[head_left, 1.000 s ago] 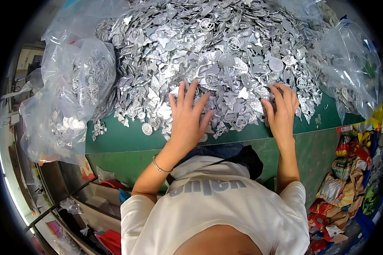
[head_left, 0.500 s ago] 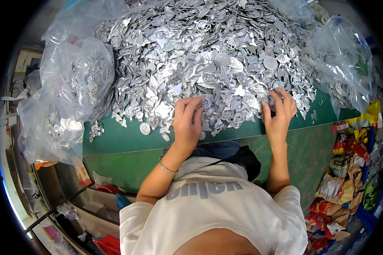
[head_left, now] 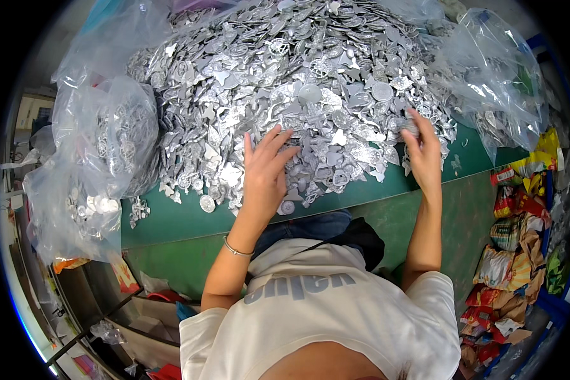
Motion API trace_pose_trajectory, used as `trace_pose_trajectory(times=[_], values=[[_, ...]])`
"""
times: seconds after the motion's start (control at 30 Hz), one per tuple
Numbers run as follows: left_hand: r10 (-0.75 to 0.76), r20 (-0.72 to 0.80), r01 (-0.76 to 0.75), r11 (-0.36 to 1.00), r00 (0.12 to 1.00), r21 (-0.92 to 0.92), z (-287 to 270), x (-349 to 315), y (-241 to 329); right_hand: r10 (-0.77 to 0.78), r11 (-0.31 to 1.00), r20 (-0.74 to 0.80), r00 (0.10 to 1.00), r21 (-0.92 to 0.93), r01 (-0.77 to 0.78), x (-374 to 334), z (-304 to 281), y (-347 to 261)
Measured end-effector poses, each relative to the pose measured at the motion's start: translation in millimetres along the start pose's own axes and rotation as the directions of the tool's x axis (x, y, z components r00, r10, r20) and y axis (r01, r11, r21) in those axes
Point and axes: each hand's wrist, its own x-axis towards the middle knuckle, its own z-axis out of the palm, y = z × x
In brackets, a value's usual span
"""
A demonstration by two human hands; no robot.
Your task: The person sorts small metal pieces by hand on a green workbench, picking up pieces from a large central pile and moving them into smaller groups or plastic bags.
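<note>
A large heap of small silver metal charms (head_left: 234,95) covers the table, in round, openwork and winged shapes. Over the heap's near edge, my left hand (head_left: 266,174) lies with fingers spread, touching the charms and holding nothing. At the right side of the heap, my right hand (head_left: 426,155) has its thumb and forefinger closed on a rounded silver charm (head_left: 410,124). A single round charm (head_left: 207,203) lies at the near rim of the heap, left of my left hand.
Clear plastic bags hold more metal pieces at the left (head_left: 117,136) and right (head_left: 497,76). A strip of green table (head_left: 361,196) runs along the front edge. Colourful packets (head_left: 510,247) and brown paper are piled at the lower right; boxes (head_left: 149,316) stand at the lower left.
My left hand has turned and its fingers have spread over the heap. My right hand has moved slightly right and farther in, closing on a charm. The whole view has shifted a little.
</note>
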Motion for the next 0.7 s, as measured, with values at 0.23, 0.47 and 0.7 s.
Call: trace_pose_trajectory(times=[0.23, 0.47, 0.7], values=[[-0.08, -0.011, 0.078, 0.99, 0.997, -0.114, -0.2, -10.2, 16.4, -0.175, 0.956, -0.055, 0.983, -0.249, 0.157, 8.0, -1.9, -2.9], [0.203, 0.161, -0.186, 0.975, 0.966, -0.118, 27.4, 54.3, 41.6, 0.279, 0.597, 0.017, 0.96, 0.78, -0.187, -15.3, -15.9, 4.1], [0.242, 0.518, -0.317, 0.947, 0.82, 0.059, 70.2, 99.7, 47.4, -0.021, 0.931, 0.055, 0.998, -0.363, 0.04, -40.9, 4.1, -8.0]])
